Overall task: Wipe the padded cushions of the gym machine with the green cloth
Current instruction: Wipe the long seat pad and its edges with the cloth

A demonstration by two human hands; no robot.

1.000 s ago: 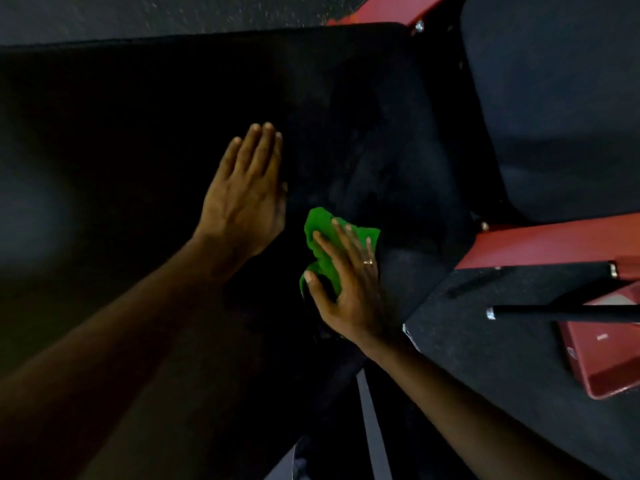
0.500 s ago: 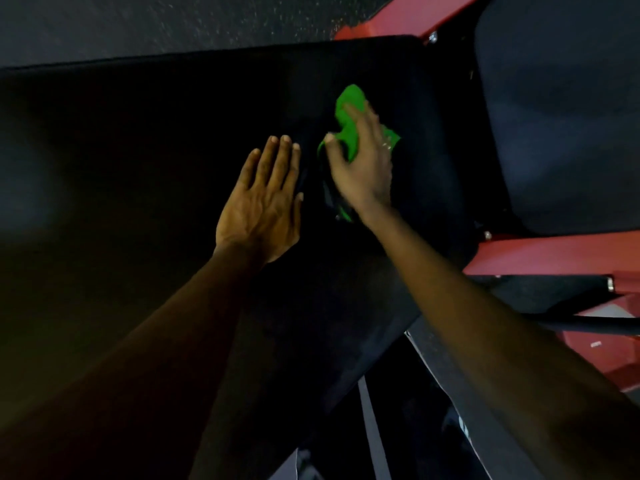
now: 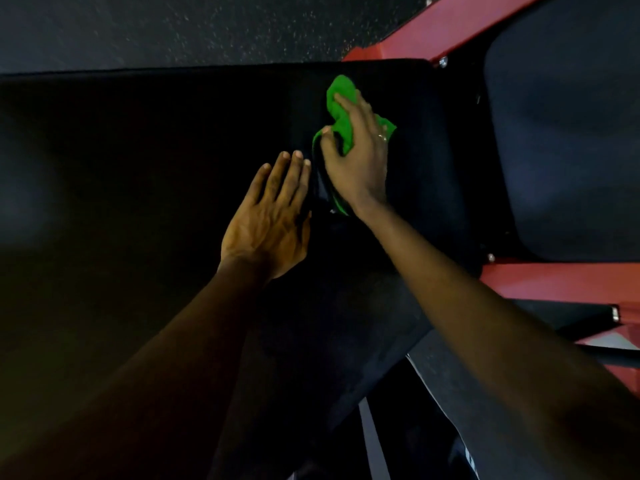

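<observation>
Head view: your right hand (image 3: 356, 161) gripped the bunched green cloth (image 3: 341, 88), pressing it on the black cushion (image 3: 138, 168) near its far right corner, by the red frame (image 3: 554, 282). One second earlier it was lower, mid-pad; it barely moved in the last half second. Your left hand (image 3: 270, 220) stayed flat on the cushion, fingers straight, just beside the right.
</observation>
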